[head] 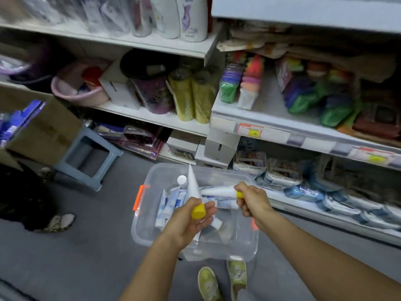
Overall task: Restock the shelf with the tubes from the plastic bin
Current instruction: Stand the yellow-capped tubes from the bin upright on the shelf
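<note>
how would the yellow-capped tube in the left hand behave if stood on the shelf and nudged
The tube in the left hand tapers from a wide yellow cap to a thin end, so it would probably stand cap-down yet tip if nudged. Lying flat it likely rolls in a curve. It seems light, held upright by the cap alone.

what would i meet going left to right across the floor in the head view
cardboard box → blue-grey stool → clear plastic bin → wrapped packs on the bottom shelf
</note>
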The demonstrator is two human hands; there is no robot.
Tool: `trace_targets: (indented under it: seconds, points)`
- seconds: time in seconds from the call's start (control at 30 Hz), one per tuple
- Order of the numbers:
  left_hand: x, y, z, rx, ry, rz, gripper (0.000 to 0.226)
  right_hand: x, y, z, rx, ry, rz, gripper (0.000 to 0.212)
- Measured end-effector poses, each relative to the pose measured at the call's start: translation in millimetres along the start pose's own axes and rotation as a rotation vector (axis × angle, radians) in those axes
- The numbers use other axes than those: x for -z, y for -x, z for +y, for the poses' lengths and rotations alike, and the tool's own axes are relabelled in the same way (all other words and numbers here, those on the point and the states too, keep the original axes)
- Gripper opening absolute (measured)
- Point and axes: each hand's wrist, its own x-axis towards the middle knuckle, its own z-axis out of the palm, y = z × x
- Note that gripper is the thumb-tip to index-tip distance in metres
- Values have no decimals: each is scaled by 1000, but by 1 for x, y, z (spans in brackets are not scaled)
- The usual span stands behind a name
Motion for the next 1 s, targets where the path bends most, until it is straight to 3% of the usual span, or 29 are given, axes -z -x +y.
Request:
trace_targets:
  seconds: [0.13,0.3,0.4,0.53,0.77,1.0]
  points:
    - [-19,25,13,-125,-44,-3,13,13,27,-17,32,-88,-17,26]
    - [-53,50,37,-302,-11,26,41,33,63,-41,155,-123,-302,10]
    - [-78,68,52,-415,55,-9,39,41,85,-57,244,6,-392,26]
    - [-104,89,63,-551,-21,-82,31,49,108,-80,362,240,-362,33]
    - [-143,117,73,-657,-208,-212,42,77,133,-119,508,437,-320,22]
    - [-217,149,87,-745,-256,-342,42,132,142,-168,729,570,-135,39]
